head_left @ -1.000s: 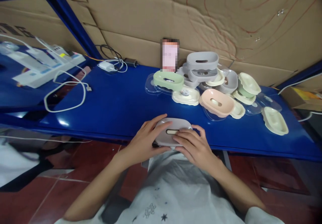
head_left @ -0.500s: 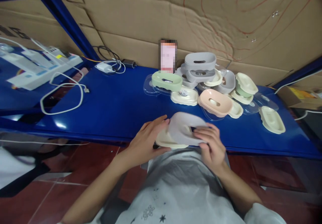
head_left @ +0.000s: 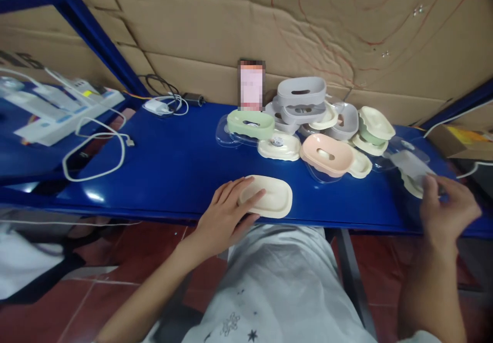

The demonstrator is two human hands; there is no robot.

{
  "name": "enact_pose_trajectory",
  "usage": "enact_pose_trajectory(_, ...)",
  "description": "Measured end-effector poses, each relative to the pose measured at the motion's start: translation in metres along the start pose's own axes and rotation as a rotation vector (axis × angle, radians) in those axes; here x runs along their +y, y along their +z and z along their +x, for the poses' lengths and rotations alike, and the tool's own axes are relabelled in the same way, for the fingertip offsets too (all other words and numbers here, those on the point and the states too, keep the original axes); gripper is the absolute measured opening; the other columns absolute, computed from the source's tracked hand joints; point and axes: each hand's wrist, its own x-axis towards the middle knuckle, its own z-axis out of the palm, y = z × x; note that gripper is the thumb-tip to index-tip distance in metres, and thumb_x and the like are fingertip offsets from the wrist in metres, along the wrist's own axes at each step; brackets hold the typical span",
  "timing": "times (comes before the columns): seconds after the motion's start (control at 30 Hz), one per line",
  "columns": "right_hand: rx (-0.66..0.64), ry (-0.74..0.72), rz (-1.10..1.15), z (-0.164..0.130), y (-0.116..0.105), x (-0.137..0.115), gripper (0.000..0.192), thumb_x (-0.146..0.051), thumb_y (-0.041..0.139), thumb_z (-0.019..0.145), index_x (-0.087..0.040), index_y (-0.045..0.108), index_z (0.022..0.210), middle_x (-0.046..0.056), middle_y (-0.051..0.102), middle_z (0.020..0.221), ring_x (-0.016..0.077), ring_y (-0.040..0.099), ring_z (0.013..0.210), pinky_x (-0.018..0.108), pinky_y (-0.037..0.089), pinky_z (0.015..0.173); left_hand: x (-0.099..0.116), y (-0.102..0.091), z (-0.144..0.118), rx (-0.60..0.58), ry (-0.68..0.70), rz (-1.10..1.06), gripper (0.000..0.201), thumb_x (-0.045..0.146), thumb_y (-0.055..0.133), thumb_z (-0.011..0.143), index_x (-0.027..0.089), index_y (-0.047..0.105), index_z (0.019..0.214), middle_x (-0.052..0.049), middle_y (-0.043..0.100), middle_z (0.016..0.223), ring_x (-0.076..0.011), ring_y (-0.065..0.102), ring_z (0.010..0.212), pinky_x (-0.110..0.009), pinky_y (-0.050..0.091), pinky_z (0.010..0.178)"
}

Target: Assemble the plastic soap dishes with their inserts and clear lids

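We rest our left hand (head_left: 225,212) on the near end of a cream tray (head_left: 266,195), fingers spread flat over its rim rather than curled round it; the hand pins the tray to the blue table (head_left: 173,158), we judge, so that it stays put at the front edge just before our body. Our right hand (head_left: 447,210) is out at the far right of the table, blurred, with the fingers half closed; a pale grey piece (head_left: 410,166) shows at the fingertips, but we cannot tell whether it is gripped or only touched. It lies over another cream tray (head_left: 411,185) at the table's right end.

Behind, well apart from the pinned tray, stands a loose heap of like parts: a green shell (head_left: 250,123) on a clear lid, a pink shell (head_left: 326,154), a cream tray with a round sticker (head_left: 279,147) and stacked grey shells (head_left: 300,92). A phone (head_left: 250,84) leans upright against the cardboard wall (head_left: 308,24). At the left lie a white cable (head_left: 94,150) and a charger (head_left: 156,106). Between the left hand and the heap the blue surface is bare, so nothing blocks a reach; the heap itself is crowded, pieces overlapping and touching.
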Motion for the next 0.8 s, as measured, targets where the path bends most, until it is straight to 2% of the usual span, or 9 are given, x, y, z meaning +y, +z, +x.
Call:
enact_pose_trajectory(0.1, -0.156, 0.007, 0.103, 0.006, 0.021, -0.028, 0.052, -0.062, 0.06, 0.092, -0.017, 0.081, 0.105, 0.025, 0.079, 0.104, 0.0375, 0.075, 0.102, 0.052, 0.053, 0.094, 0.0, -0.002, 0.0, -0.007, -0.013, 0.019, 0.058, 0.026, 0.054, 0.112, 0.031, 0.041, 0.168, -0.017, 0.048, 0.168, -0.0365, 0.044, 0.158, -0.059, 0.042, 0.125)
enact_pose_trajectory(0.2, -0.205, 0.02, 0.121, 0.004, 0.025, -0.046, 0.061, -0.065, 0.063, 0.093, -0.017, 0.075, 0.128, 0.028, 0.072, 0.133, 0.0409, 0.066, 0.128, 0.061, 0.043, 0.11, 0.001, -0.003, 0.002, -0.011, -0.019, 0.018, 0.054, 0.022, 0.053, 0.112, 0.029, 0.043, 0.164, -0.016, 0.052, 0.165, -0.035, 0.046, 0.157, -0.056, 0.044, 0.123)
enact_pose_trajectory(0.3, -0.159, 0.069, 0.104, -0.005, 0.021, -0.037, 0.061, -0.064, 0.066, 0.093, -0.017, 0.071, 0.131, 0.029, 0.065, 0.142, 0.0431, 0.059, 0.138, 0.067, 0.038, 0.113, 0.002, -0.003, 0.003, 0.019, -0.028, 0.003, 0.049, 0.022, 0.056, 0.11, 0.028, 0.048, 0.157, -0.016, 0.054, 0.161, -0.0343, 0.051, 0.152, -0.054, 0.046, 0.121)
enact_pose_trajectory(0.4, -0.113, 0.068, 0.123, -0.007, 0.016, -0.021, 0.056, -0.059, 0.071, 0.091, -0.015, 0.071, 0.126, 0.03, 0.065, 0.136, 0.0446, 0.059, 0.137, 0.065, 0.044, 0.11, 0.004, -0.004, 0.004, 0.07, -0.034, -0.015, 0.041, 0.021, 0.059, 0.107, 0.027, 0.054, 0.147, -0.015, 0.059, 0.156, -0.033, 0.058, 0.144, -0.053, 0.048, 0.119)
enact_pose_trajectory(0.47, -0.04, 0.01, 0.115, -0.006, 0.009, -0.027, 0.05, -0.052, 0.071, 0.094, -0.015, 0.072, 0.127, 0.03, 0.064, 0.138, 0.0455, 0.061, 0.136, 0.065, 0.046, 0.11, 0.004, -0.004, 0.004, 0.092, -0.022, -0.023, 0.036, 0.018, 0.058, 0.105, 0.025, 0.058, 0.14, -0.015, 0.063, 0.15, -0.0316, 0.061, 0.14, -0.051, 0.05, 0.116)
enact_pose_trajectory(0.53, 0.098, -0.07, 0.12, -0.007, -0.003, -0.056, 0.04, -0.043, 0.064, 0.1, -0.016, 0.073, 0.127, 0.027, 0.067, 0.135, 0.0439, 0.063, 0.134, 0.065, 0.046, 0.111, 0.004, -0.004, 0.004, 0.091, -0.002, -0.032, 0.031, 0.015, 0.057, 0.105, 0.023, 0.06, 0.135, -0.014, 0.067, 0.143, -0.0298, 0.064, 0.136, -0.048, 0.051, 0.113)
enact_pose_trajectory(0.6, 0.189, -0.132, 0.179, -0.011, -0.018, -0.102, 0.032, -0.034, 0.056, 0.106, -0.018, 0.073, 0.127, 0.021, 0.073, 0.125, 0.0389, 0.069, 0.128, 0.062, 0.048, 0.112, 0.003, -0.005, 0.004, 0.085, 0.015, -0.041, 0.029, 0.014, 0.056, 0.105, 0.022, 0.062, 0.132, -0.013, 0.07, 0.138, -0.0281, 0.067, 0.13, -0.045, 0.052, 0.11)
enact_pose_trajectory(0.7, -0.109, -0.314, 0.345, -0.02, -0.033, -0.177, 0.034, -0.033, 0.068, 0.102, -0.024, 0.072, 0.135, 0.015, 0.076, 0.133, 0.0352, 0.071, 0.129, 0.055, 0.051, 0.114, 0.003, -0.005, 0.004, 0.098, 0.029, -0.055, 0.029, 0.014, 0.057, 0.105, 0.022, 0.064, 0.133, -0.011, 0.073, 0.135, -0.0265, 0.071, 0.122, -0.044, 0.054, 0.107)
enact_pose_trajectory(0.8, -0.354, -0.401, 0.36, -0.02, -0.03, -0.221, 0.044, -0.037, 0.075, 0.101, -0.026, 0.07, 0.143, 0.014, 0.069, 0.15, 0.0365, 0.065, 0.14, 0.057, 0.052, 0.117, 0.002, -0.006, 0.003, 0.114, 0.036, -0.084, 0.032, 0.016, 0.06, 0.106, 0.025, 0.062, 0.137, -0.01, 0.074, 0.134, -0.0252, 0.072, 0.121, -0.044, 0.055, 0.107)
